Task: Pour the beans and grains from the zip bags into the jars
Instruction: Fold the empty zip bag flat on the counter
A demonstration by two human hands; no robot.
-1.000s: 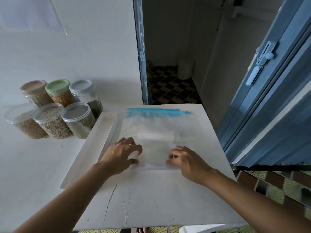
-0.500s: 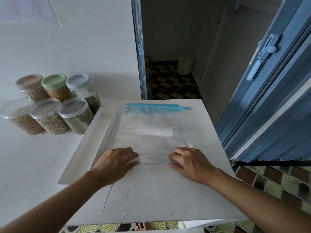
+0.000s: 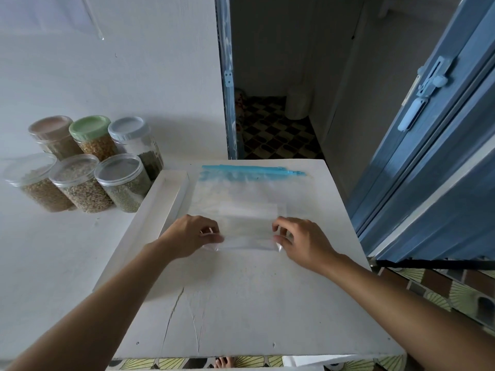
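An empty clear zip bag (image 3: 241, 199) with a blue zipper strip lies flat on the white table (image 3: 241, 303). Its near edge is folded up toward the zipper. My left hand (image 3: 190, 238) pinches the fold's left corner and my right hand (image 3: 302, 242) pinches its right corner. Several lidded jars stand in a cluster to the left on a lower white surface: a jar of green beans (image 3: 124, 183), a jar of pale grains (image 3: 81, 183), a jar of brown grains (image 3: 37, 180), and behind them a green-lidded jar (image 3: 92, 136), a pale-blue-lidded jar (image 3: 134, 140) and a brown-lidded jar (image 3: 52, 135).
A raised white ledge (image 3: 150, 220) runs along the table's left side. A blue door (image 3: 434, 145) stands open on the right beside a dark doorway (image 3: 276, 103) with a tiled floor. Patterned floor tiles show past the table's right and near edges.
Both hands have lifted the bag's near edge and folded it over toward the zipper; before, they pressed flat on the bag's lower part.
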